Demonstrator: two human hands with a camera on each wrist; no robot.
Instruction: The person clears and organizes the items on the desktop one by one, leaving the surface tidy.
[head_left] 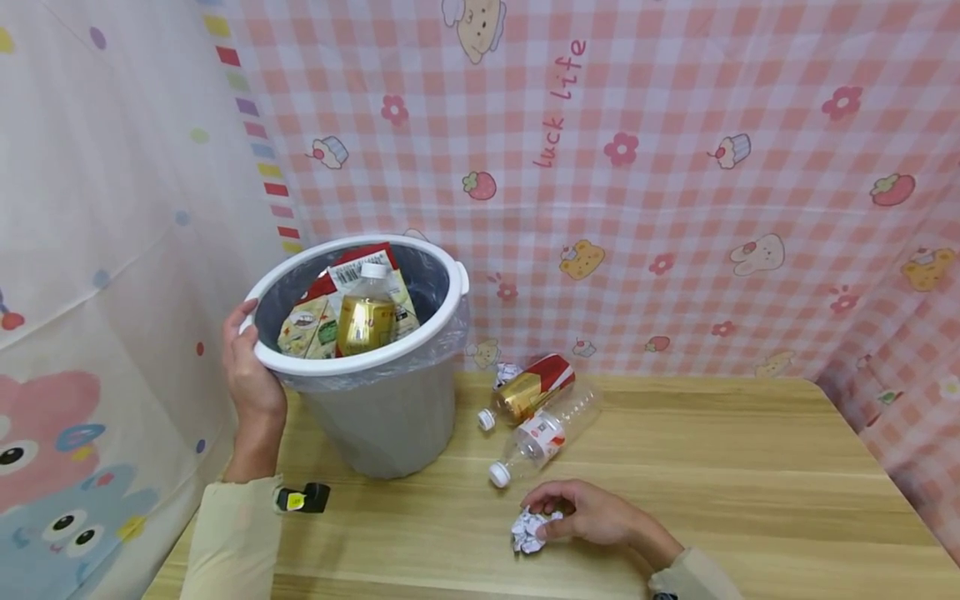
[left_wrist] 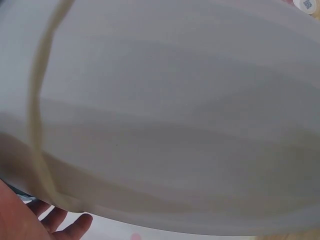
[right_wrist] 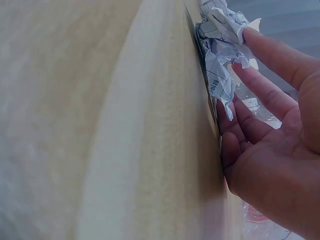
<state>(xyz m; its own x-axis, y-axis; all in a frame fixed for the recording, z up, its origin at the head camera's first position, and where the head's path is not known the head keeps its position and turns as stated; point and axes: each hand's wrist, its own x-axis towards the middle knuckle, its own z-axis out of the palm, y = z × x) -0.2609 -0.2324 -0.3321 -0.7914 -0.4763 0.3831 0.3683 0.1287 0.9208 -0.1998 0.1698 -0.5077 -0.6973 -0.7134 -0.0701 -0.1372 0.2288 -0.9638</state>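
My left hand [head_left: 255,379] grips the white rim of a grey trash bin [head_left: 386,425] at its left side. In the left wrist view the bin's wall [left_wrist: 165,110] fills most of the picture, with the curled fingers [left_wrist: 75,227] at the lower left. Low in the middle of the head view, my right hand [head_left: 592,512] pinches a crumpled paper ball [head_left: 528,531] at the tabletop. The right wrist view shows the paper [right_wrist: 222,42] between thumb and fingers. Inside the lined bin are a gold-labelled bottle [head_left: 367,321] and printed packaging [head_left: 307,325].
Right of the bin lie a clear plastic bottle [head_left: 543,435] and a red-and-gold bottle [head_left: 536,387], both with white caps. Another crumpled paper [head_left: 507,374] sits behind them. The wooden table [head_left: 712,467] meets a pink checked cloth [head_left: 675,208] at the back.
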